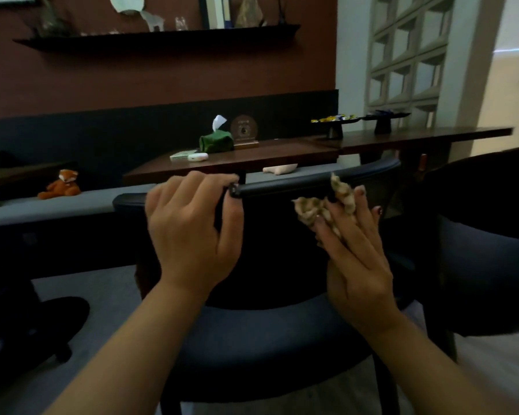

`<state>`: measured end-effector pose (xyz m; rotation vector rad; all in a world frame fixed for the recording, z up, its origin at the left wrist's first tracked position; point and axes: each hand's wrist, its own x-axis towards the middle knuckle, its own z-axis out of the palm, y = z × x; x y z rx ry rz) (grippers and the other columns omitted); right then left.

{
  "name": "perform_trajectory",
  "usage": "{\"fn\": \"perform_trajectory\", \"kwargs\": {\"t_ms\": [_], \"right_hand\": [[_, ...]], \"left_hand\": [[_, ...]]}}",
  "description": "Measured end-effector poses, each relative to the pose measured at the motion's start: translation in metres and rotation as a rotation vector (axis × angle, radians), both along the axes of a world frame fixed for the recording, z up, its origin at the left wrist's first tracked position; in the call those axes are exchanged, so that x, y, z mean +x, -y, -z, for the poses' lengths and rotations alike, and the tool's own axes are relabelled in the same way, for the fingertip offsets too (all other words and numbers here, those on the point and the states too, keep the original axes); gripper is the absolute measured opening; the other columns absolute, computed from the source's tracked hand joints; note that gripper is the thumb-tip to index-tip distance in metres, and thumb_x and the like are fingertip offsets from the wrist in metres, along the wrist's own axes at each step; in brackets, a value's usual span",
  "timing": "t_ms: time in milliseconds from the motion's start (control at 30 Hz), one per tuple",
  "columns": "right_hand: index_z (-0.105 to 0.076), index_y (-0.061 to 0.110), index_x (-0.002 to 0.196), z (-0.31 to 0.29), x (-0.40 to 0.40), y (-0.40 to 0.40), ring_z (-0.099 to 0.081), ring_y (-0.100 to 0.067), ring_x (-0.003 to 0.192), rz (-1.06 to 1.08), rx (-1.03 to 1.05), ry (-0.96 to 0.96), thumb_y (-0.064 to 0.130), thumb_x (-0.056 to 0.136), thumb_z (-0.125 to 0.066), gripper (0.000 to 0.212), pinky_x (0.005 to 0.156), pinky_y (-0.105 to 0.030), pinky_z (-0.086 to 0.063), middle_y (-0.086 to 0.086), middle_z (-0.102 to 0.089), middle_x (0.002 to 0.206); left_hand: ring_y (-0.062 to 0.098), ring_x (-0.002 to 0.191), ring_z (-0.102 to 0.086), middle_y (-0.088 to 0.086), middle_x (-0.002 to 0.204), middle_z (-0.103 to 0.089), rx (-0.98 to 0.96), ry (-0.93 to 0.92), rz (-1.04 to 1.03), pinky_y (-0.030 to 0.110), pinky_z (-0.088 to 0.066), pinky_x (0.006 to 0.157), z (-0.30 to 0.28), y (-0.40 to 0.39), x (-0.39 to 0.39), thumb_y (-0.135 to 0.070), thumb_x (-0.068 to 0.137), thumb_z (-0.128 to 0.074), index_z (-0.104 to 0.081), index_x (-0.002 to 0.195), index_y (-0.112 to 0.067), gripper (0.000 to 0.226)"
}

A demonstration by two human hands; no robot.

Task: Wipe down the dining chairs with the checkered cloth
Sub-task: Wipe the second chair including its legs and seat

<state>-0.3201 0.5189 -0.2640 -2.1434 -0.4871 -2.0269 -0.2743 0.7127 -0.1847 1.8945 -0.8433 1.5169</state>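
A dark dining chair [285, 187] with a curved top rail and a blue-grey padded seat stands right in front of me. My left hand [189, 226] grips the left part of the top rail, fingers curled over it. My right hand [354, 247] presses the bunched brown-and-cream checkered cloth [327, 205] against the inner face of the backrest, just under the rail's right part. Most of the cloth is hidden under my fingers.
A second dark chair [486, 235] stands close on the right. Behind the chairs runs a long wooden table [282, 157] with a green tissue box [216, 140], a round plaque and dishes. A grey bench with an orange fox toy [62, 185] lies at the left. A dark object sits on the floor at lower left.
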Motion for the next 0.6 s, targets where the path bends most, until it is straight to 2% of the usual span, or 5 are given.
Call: {"fn": "perform_trajectory", "kwargs": {"t_ms": [133,200,300,500,600], "right_hand": [[-0.044,-0.005,0.133,-0.001,0.001,0.023,-0.033,-0.046,0.135,-0.076,0.271,-0.002,-0.006,0.092,-0.04,0.041,0.115,-0.055,-0.021,-0.022,-0.042,0.14],[-0.043,0.004,0.138,-0.009,0.01,0.037,-0.033,-0.029,0.14,-0.137,0.648,-0.047,-0.005,0.091,-0.039,0.049,0.118,-0.042,-0.022,-0.009,-0.042,0.145],[-0.05,0.015,0.136,-0.027,0.026,0.051,-0.045,-0.012,0.131,-0.469,1.33,-0.073,0.001,0.093,-0.041,0.046,0.112,-0.036,-0.036,0.003,-0.05,0.14],[-0.072,0.019,0.11,-0.022,0.046,0.074,-0.066,-0.014,0.094,-0.583,1.62,-0.113,0.018,0.09,-0.058,0.024,0.082,-0.028,-0.056,0.0,-0.072,0.104],[-0.072,0.013,0.078,-0.024,0.055,0.091,-0.057,-0.018,0.062,-0.554,1.851,-0.192,0.021,0.085,-0.064,0.014,0.052,-0.026,-0.046,-0.001,-0.063,0.066]], "left_hand": [[0.017,0.072,-0.049,0.001,0.071,-0.056,-0.1,0.098,-0.069,0.031,-0.029,0.077,0.004,0.008,0.01,-0.027,0.094,-0.037,-0.066,0.082,-0.012,0.034],[0.017,0.072,-0.048,0.002,0.071,-0.055,-0.085,0.133,-0.075,0.031,-0.028,0.078,0.005,0.007,0.013,-0.027,0.095,-0.037,-0.065,0.083,-0.011,0.035],[0.016,0.073,-0.047,0.001,0.071,-0.053,-0.1,0.161,-0.07,0.031,-0.027,0.078,0.005,0.008,0.014,-0.027,0.096,-0.036,-0.066,0.083,-0.011,0.036],[0.017,0.072,-0.045,-0.002,0.072,-0.05,-0.124,0.188,-0.084,0.031,-0.027,0.078,0.006,0.011,0.018,-0.028,0.096,-0.035,-0.063,0.08,-0.012,0.036],[0.018,0.073,-0.045,0.002,0.073,-0.052,-0.119,0.18,-0.092,0.031,-0.026,0.079,0.007,0.01,0.017,-0.028,0.096,-0.036,-0.061,0.08,-0.012,0.034]]}}
